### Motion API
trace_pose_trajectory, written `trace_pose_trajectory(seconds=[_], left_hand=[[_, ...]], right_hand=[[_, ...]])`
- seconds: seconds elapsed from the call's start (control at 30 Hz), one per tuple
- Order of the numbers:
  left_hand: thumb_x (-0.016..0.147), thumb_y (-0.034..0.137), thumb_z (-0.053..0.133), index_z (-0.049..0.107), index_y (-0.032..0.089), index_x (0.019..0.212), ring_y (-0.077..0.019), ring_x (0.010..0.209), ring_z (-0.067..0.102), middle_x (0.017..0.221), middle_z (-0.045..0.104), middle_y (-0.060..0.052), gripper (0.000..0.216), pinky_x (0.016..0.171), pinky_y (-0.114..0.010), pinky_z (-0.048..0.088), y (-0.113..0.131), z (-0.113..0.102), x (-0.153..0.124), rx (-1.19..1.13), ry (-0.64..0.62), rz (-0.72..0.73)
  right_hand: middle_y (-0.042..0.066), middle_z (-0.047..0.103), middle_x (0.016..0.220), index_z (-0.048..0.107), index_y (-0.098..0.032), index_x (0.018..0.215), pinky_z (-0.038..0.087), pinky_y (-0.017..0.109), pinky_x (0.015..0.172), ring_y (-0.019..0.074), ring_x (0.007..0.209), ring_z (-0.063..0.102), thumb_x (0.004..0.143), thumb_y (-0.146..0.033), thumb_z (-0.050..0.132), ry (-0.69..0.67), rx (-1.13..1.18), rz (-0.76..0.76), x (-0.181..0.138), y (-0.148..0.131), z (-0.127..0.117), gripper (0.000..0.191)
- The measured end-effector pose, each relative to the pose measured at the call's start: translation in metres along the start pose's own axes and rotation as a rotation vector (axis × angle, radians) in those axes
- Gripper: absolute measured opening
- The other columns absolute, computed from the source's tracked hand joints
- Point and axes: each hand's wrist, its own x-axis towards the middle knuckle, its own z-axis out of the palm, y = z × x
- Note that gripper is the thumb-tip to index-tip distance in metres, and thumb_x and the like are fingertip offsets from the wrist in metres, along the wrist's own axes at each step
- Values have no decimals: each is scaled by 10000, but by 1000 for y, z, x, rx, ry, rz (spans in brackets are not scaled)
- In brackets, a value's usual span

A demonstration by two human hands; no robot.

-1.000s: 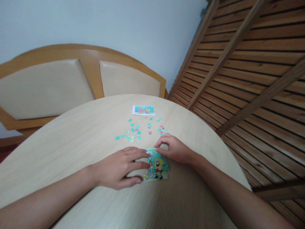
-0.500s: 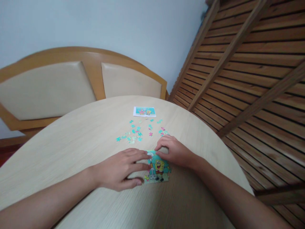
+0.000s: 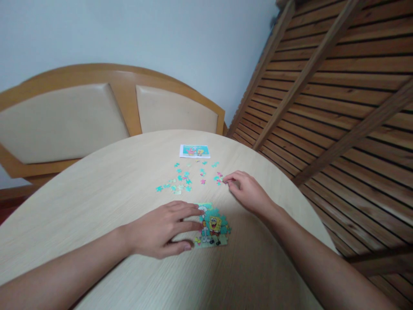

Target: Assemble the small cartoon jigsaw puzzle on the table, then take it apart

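Observation:
A partly joined jigsaw puzzle (image 3: pixel 215 224) lies flat on the table, showing a yellow square cartoon figure and a pale one on teal. My left hand (image 3: pixel 169 228) rests at its left side with fingers spread, the fingertips touching the joined part and hiding its left edge. Beyond the puzzle to the right, my right hand (image 3: pixel 247 191) has thumb and forefinger pinched together on a small puzzle piece (image 3: pixel 225 182), mostly covered by the fingertips. Right beside those fingertips lie a few loose pink and teal pieces (image 3: pixel 217 178).
Several loose teal and pale pieces (image 3: pixel 180 183) are scattered past my left hand. A printed picture card (image 3: pixel 195 151) lies farther back on the round wooden table (image 3: pixel 106 193). Behind stands a padded bench back (image 3: pixel 64 122), and a slatted wooden panel (image 3: pixel 322 107) is at the right.
My right hand has moved from the puzzle's top edge away and to the right, to the loose pieces, uncovering the puzzle's upper right. My left hand has stayed in place.

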Motion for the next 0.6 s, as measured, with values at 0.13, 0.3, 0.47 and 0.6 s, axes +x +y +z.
trace_pose_trajectory(seconds=[0.13,0.3,0.47,0.6], left_hand=[[980,386,559,553,227,1353,-302,1368,495,1449,549,-138,406,1146,-506,421,0,0,0,-5,15,9],[981,387,559,552,228,1352,-307,1352,513,1448,550,-142,404,1136,-510,431,0,0,0,-2,29,18],[983,388,554,554,227,1360,-302,1370,496,1465,536,-144,410,1141,-502,425,1,-1,0,8,2,6],[986,386,551,557,223,1360,-300,1377,490,1484,518,-145,408,1147,-504,419,1,-1,0,14,-12,-4]], right_hand=[[84,728,1023,721,-192,983,502,415,903,241,977,657,880,-96,540,29,-15,87,1,12,0,229],[81,724,1054,735,-206,1014,489,411,935,245,1014,650,901,-177,586,8,-35,67,1,14,4,189],[88,700,1078,754,-212,1062,473,428,965,244,1033,627,931,-218,581,-47,-37,11,0,15,7,217],[87,687,1086,769,-219,1023,469,432,969,242,1038,619,922,-200,595,-58,-35,10,-1,15,9,202]])
